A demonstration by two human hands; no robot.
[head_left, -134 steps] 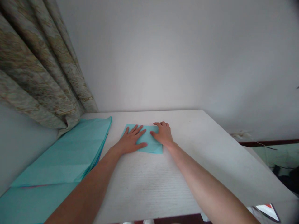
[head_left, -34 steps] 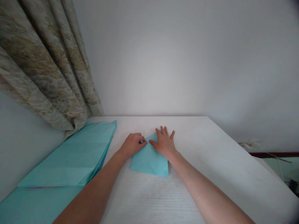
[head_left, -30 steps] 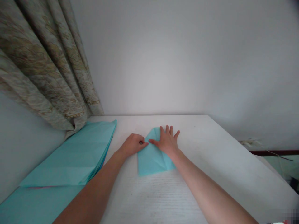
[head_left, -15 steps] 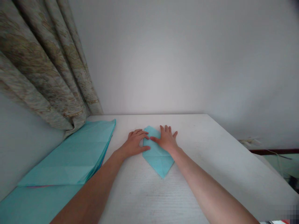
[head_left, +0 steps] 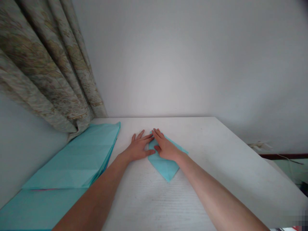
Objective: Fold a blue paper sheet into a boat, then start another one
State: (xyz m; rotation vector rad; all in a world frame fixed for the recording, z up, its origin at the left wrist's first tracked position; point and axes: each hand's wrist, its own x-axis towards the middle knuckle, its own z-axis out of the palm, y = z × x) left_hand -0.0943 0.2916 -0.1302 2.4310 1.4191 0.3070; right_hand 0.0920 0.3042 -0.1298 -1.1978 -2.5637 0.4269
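White wall (head_left: 163,61): I have it filling most of my head view, rising behind the far edge of the white table (head_left: 223,179)
White table: it spreads below the wall, and I take every place from it
Patterned curtain (head_left: 53,64): from my end it hangs in folds by the table's far left corner
Turquoise stack (head_left: 74,150): large layered sheets along the table's left side, a thin pink line showing between two layers
Forearms (head_left: 209,186): I see both bare, reaching in from the table's near side, the left one crossing in front of part of the stack
Folded turquoise sheet (head_left: 166,165): it lies about midway across the table, nearer the far edge; I make out one corner pointing to the table's near side and another to its right
Right hand (head_left: 168,149): palm down over the sheet, fingers straight and close together, thumb drawn in below them; I see it pressing on the sheet, clasping nothing
Left hand (head_left: 139,149): fingers spread wide, two of them over bare table, the others and the thumb reaching onto the sheet's left edge; unclenched, with nothing gripped
Fingertips (head_left: 151,136): the hands come together over the sheet's far left part, and I cannot tell whether they touch
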